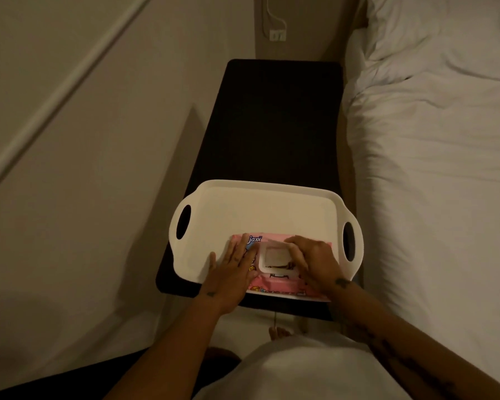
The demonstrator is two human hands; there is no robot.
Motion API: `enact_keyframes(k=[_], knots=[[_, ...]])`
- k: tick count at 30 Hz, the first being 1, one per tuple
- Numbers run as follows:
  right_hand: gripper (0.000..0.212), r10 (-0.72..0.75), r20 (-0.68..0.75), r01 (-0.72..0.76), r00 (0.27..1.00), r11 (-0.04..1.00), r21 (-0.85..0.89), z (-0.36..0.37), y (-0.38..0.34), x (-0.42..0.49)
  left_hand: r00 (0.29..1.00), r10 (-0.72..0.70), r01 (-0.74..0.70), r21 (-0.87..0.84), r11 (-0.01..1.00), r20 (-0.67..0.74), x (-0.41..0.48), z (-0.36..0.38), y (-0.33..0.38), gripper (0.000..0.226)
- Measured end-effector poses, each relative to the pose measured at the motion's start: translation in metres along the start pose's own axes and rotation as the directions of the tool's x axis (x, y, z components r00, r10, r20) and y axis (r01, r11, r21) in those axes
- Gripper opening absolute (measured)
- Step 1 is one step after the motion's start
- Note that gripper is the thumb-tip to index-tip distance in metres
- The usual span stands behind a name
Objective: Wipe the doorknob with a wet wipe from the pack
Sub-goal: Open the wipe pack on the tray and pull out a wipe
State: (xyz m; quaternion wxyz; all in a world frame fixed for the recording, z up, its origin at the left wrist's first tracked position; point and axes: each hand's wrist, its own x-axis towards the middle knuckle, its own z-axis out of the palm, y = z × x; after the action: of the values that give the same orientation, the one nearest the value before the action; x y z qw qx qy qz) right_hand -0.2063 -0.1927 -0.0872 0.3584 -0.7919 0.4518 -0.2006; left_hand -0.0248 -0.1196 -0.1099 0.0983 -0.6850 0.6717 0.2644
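A pink wet wipe pack (272, 285) lies on the near part of a white handled tray (260, 203). Its white plastic lid (274, 259) sits at the pack's middle. My left hand (234, 268) lies flat on the pack's left end with fingers spread, pressing it down. My right hand (309, 259) rests on the pack's right side, with its fingers on the right edge of the lid frame. I cannot tell whether the lid is open. No doorknob is in view.
The tray sits on a dark narrow bedside table (274, 119). A bed with white sheets (433, 157) runs along the right. A pale wall (78, 140) is on the left, with a socket and cable (277, 34) at the far end.
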Motion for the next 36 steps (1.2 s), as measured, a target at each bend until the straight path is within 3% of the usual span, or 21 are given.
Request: enact_keyframes(k=[5,7,9,13,16,17,18,21,29,34,36], knots=[[0.022,0.113,-0.026,-0.111,0.993,0.990,0.083,-0.013,0.006,0.023,1.000,0.014,-0.014,0.011,1.000,0.001,-0.002,-0.004,0.001,0.058],[0.031,0.121,-0.050,-0.118,0.991,0.991,0.059,-0.012,0.005,0.029,1.000,0.001,-0.001,0.012,1.000,-0.009,-0.003,-0.005,0.000,0.058],[0.048,0.099,-0.067,-0.102,0.993,0.994,-0.041,-0.008,0.004,0.023,1.000,-0.006,0.006,0.015,1.000,-0.009,-0.005,-0.004,0.001,0.059],[0.067,0.025,0.077,-0.004,0.997,0.965,-0.262,-0.010,0.009,-0.009,0.999,-0.019,0.020,0.029,0.999,-0.032,-0.007,-0.006,0.006,0.059],[0.058,-0.094,0.156,0.147,0.983,0.914,-0.378,-0.006,0.020,-0.028,0.997,-0.025,0.026,0.014,1.000,-0.079,-0.009,-0.014,0.011,0.062],[0.048,-0.105,0.172,0.167,0.979,0.899,-0.405,-0.003,0.023,-0.032,0.994,-0.028,0.026,-0.018,0.999,-0.103,-0.009,-0.018,0.014,0.064],[0.050,-0.083,0.199,0.161,0.976,0.894,-0.418,-0.002,0.023,-0.034,0.991,-0.021,0.014,-0.059,0.998,-0.129,-0.010,-0.020,0.018,0.063],[0.074,-0.047,0.232,0.143,0.972,0.897,-0.418,0.002,0.033,-0.032,0.977,0.048,-0.081,-0.153,0.985,-0.205,-0.008,-0.024,0.037,0.046],[0.065,-0.041,0.187,0.119,0.981,0.896,-0.427,0.006,0.039,-0.035,0.995,0.039,-0.048,-0.094,0.994,-0.091,0.005,-0.017,0.051,0.055],[0.062,-0.048,0.185,0.116,0.982,0.917,-0.382,0.005,0.040,-0.036,0.984,0.038,-0.087,-0.285,0.955,-0.173,0.003,-0.023,0.046,0.048],[0.058,-0.067,0.154,0.117,0.986,0.929,-0.351,0.002,0.037,-0.033,0.981,0.012,-0.089,-0.387,0.918,-0.196,0.003,-0.027,0.043,0.060]])
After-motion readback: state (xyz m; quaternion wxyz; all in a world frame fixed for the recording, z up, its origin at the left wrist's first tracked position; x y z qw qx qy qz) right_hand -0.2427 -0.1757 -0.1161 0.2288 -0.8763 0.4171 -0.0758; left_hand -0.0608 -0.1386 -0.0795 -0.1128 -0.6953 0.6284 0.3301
